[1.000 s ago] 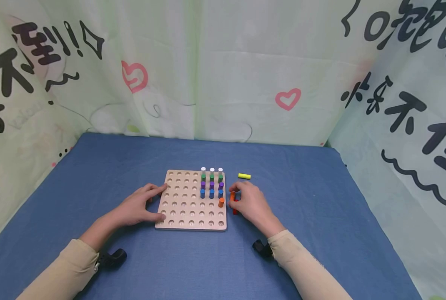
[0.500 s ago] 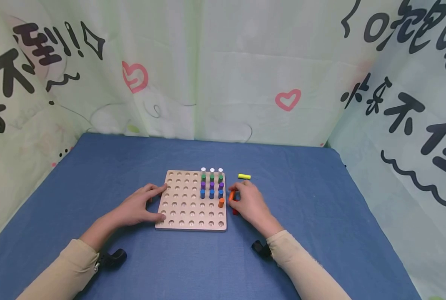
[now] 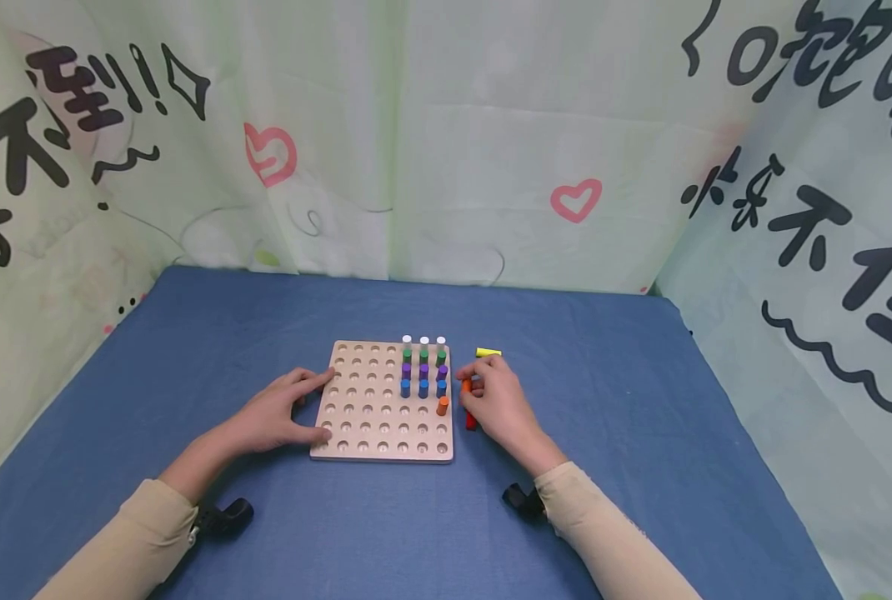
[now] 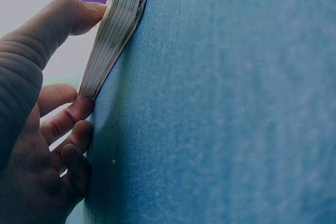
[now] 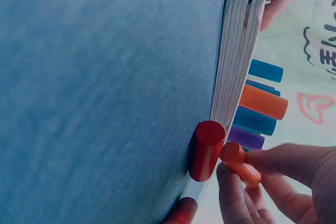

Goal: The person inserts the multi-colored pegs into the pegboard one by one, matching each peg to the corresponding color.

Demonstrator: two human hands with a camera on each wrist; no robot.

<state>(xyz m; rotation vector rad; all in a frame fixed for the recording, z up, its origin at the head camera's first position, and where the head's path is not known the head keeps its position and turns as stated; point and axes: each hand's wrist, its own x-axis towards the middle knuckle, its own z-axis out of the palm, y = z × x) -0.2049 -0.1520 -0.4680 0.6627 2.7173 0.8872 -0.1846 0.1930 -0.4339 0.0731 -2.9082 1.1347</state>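
My left hand (image 3: 277,408) rests at the left edge of a wooden pegboard (image 3: 363,417); in the left wrist view its thumb (image 4: 79,17) touches the board's upper rim. My right hand (image 3: 500,404), just off the board's right edge, pinches an orange peg (image 5: 244,171) between thumb and fingers. Whether one or two orange pieces are there, I cannot tell. Below these fingers a red peg (image 5: 207,150) lies on the cloth against the board, another red peg (image 5: 182,211) behind it. An orange peg (image 3: 443,406) stands in the board, beside the blue pegs (image 3: 423,387).
Rows of white pegs (image 3: 424,342), green pegs (image 3: 424,356) and purple pegs (image 3: 424,371) stand on the board's far right; many holes show to their left. A yellow peg (image 3: 488,352) lies past my right hand on the blue cloth (image 3: 386,533). Printed curtains (image 3: 476,233) surround the table.
My right hand's thumb and fingers have shifted slightly around the orange peg, and more of the red peg shows beneath them. The left hand and the board look still.
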